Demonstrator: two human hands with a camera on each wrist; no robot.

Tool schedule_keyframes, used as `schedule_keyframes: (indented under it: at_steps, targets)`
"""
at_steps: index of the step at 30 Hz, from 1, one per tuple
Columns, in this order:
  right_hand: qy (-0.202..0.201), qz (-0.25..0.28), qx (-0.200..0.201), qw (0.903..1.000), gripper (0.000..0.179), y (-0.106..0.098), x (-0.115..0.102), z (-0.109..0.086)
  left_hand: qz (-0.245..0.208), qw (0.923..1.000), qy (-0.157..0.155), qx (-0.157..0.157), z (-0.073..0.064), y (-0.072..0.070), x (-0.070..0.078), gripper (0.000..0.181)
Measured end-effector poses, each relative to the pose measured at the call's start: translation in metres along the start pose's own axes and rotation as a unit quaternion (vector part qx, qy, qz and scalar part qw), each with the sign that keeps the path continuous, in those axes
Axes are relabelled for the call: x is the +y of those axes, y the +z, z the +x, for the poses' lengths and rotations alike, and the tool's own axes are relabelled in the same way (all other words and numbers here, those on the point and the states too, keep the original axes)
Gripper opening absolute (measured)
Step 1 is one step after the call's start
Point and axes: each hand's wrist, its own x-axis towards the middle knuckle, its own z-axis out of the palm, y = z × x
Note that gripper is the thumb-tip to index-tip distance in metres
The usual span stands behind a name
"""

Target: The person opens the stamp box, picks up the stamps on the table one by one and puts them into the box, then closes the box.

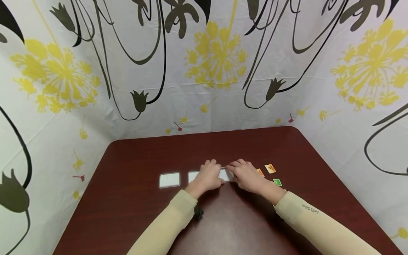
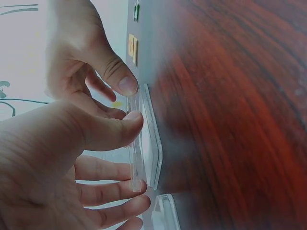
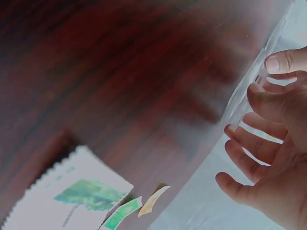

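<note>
Red-brown table (image 1: 111, 216) bears everything. Right sleeve (image 1: 322, 225) carries script, apparently "Let's Slim". Left hand (image 1: 208, 176) and right hand (image 1: 248, 177) both pinch clear lid (image 2: 136, 165) between thumb and fingers, other fingers loosely apart. Lid sits just over white case (image 2: 152, 148), contact unclear; two-handed hold probably serves to keep lid level and aligned. Two more cases (image 1: 169, 180) lie leftward in row, likely for easy reach. Stamps (image 1: 270, 168) lie scattered rightward, perhaps to free work spot; print unreadable.
</note>
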Motion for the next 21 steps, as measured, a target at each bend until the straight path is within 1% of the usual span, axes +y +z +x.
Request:
schedule_keyframes:
  at_steps: [5,8,11,15,21]
  targets:
    - [0.005,-0.006,-0.002,1.0,0.052,-0.004,0.002,0.001,0.011,0.9998,0.005,0.015,0.0,-0.004,-0.001,0.045]
    - [0.009,-0.007,-0.004,0.9999,0.052,-0.006,0.003,0.001,0.02,0.9994,0.009,0.027,0.001,-0.007,-0.004,0.049]
    - [0.01,-0.002,-0.004,0.9999,0.052,-0.008,0.005,0.002,0.019,0.9991,0.013,0.037,0.003,-0.009,-0.008,0.054]
    - [0.011,0.003,0.0,0.9999,0.052,-0.008,0.008,0.004,-0.001,0.9991,0.015,0.039,0.005,-0.01,-0.014,0.06]
    - [0.006,0.006,0.012,0.9999,0.05,-0.008,0.012,0.011,-0.034,0.9989,0.013,0.029,0.007,-0.015,-0.024,0.06]
